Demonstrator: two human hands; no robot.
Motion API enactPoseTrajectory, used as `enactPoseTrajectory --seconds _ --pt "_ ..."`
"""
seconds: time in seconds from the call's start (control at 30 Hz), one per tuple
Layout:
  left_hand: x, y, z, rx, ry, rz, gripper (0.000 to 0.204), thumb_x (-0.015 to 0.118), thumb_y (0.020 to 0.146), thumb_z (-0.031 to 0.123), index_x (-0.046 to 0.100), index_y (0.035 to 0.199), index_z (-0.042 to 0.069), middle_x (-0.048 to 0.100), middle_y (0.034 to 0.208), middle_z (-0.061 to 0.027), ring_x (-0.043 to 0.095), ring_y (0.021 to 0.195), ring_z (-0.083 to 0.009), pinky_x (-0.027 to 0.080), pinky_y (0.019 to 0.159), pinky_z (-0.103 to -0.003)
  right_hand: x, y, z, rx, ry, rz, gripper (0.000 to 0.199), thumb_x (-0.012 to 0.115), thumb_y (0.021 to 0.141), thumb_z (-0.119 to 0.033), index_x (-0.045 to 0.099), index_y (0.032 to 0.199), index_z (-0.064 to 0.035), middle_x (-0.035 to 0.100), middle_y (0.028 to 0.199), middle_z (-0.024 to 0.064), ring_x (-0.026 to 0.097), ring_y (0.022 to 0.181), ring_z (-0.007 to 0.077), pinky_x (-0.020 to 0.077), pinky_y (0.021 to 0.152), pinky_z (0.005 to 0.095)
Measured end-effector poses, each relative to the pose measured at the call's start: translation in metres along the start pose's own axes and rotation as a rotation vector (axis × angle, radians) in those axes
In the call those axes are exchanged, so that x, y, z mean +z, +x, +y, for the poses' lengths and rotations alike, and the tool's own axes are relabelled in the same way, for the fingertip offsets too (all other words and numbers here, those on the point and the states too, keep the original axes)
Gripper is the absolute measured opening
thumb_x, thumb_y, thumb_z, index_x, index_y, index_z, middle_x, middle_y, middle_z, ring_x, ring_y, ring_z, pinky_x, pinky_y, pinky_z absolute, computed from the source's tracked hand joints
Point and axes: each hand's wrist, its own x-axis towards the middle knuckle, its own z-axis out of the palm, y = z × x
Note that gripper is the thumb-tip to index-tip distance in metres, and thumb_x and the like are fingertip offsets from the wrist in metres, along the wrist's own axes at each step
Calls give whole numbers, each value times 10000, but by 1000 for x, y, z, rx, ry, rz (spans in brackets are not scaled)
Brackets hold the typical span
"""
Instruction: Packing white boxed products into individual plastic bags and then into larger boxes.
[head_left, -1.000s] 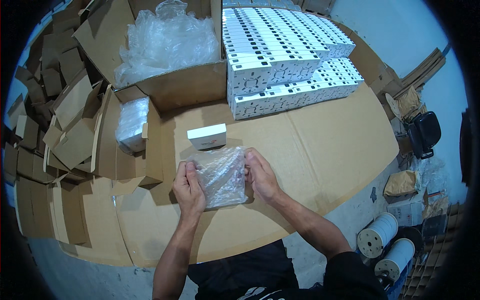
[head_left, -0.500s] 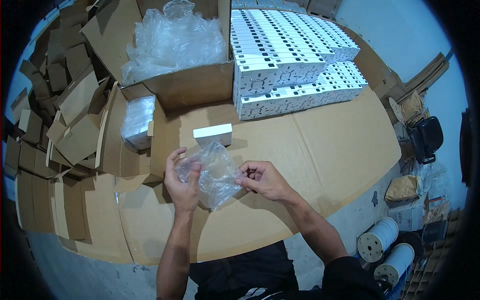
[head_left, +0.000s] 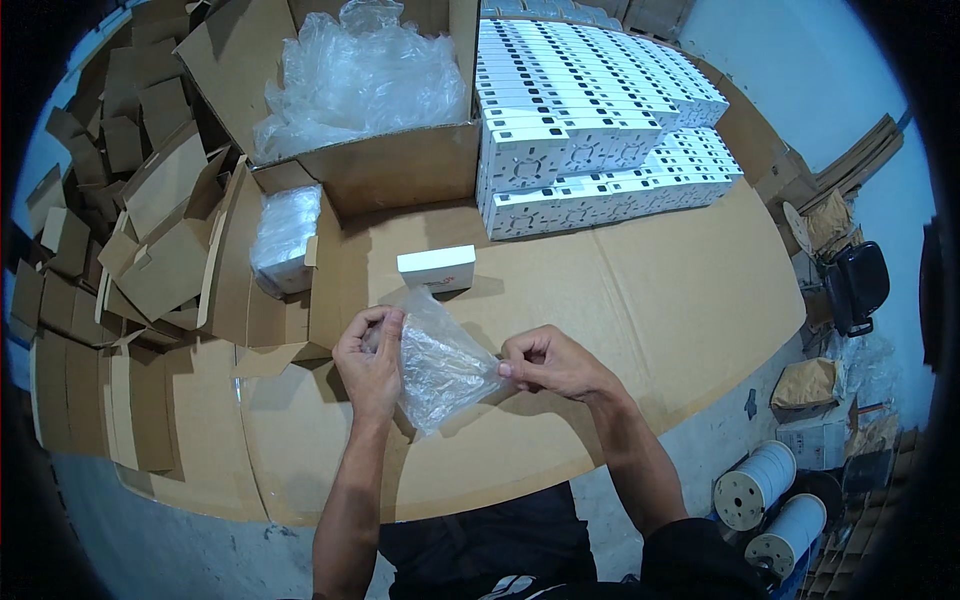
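Left hand (head_left: 370,362) and right hand (head_left: 545,362) fingers pinch clear plastic bag (head_left: 438,362), long axis tilted upper-left to lower-right

I hold a clear, crinkled plastic bag (head_left: 437,362) stretched between both my hands, tilted above the cardboard tabletop, just in front of a small white box (head_left: 437,268).

Head-worn fisheye, close above worktable (head_left: 640,300)

Between your fingers (head_left: 385,330) hangs the plastic bag (head_left: 440,365), above the surface (head_left: 640,300); just beyond them lies a small box (head_left: 437,268), farther back the open carton (head_left: 400,170), stacked boxes (head_left: 590,130) behind right, flat cartons (head_left: 130,230) off left
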Motion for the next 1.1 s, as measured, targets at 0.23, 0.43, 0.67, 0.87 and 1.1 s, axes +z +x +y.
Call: enactPoseTrajectory --seconds 0.23,0.43,0.67,0.87,1.1 --pt "10 -12 5 -32 49 -297 145 745 934 110 709 991 -18 693 788 -7 629 735 -55 501 654 -223 35 19 11 -340 -35 315 176 653 1001 -130 575 1101 -7 589 931 -7 574 817 67 511 720 239" --pt "18 -19 20 -188 -33 -262 169 708 963 115 647 1077 6 708 859 -36 637 721 -71 494 619 -237 44 27 10 -326 -153 760 272 530 1075 -237 607 942 -13 523 647 -17 515 604 69 437 554 275" --pt "16 -25 -7 -30 87 -161 270 525 1073 225 624 936 13 591 753 7 498 661 -71 439 612 -269 52 37 19 -438 -387 912 289 503 1081 -227 567 906 -6 520 636 44 460 555 108 405 530 315" --pt "16 -26 1 69 158 -84 335 474 1090 246 585 869 21 521 709 6 444 690 -70 392 601 -250 45 38 20 -383 -191 910 282 535 1070 -233 551 887 -19 520 647 5 434 571 83 385 524 291" --pt "8 -17 3 -126 -230 -404 348 750 907 84 552 1184 12 654 1034 -52 642 914 -123 546 799 -288 44 38 16 -428 -227 793 241 575 1054 -210 560 893 -32 510 661 -42 444 587 37 380 526 246"
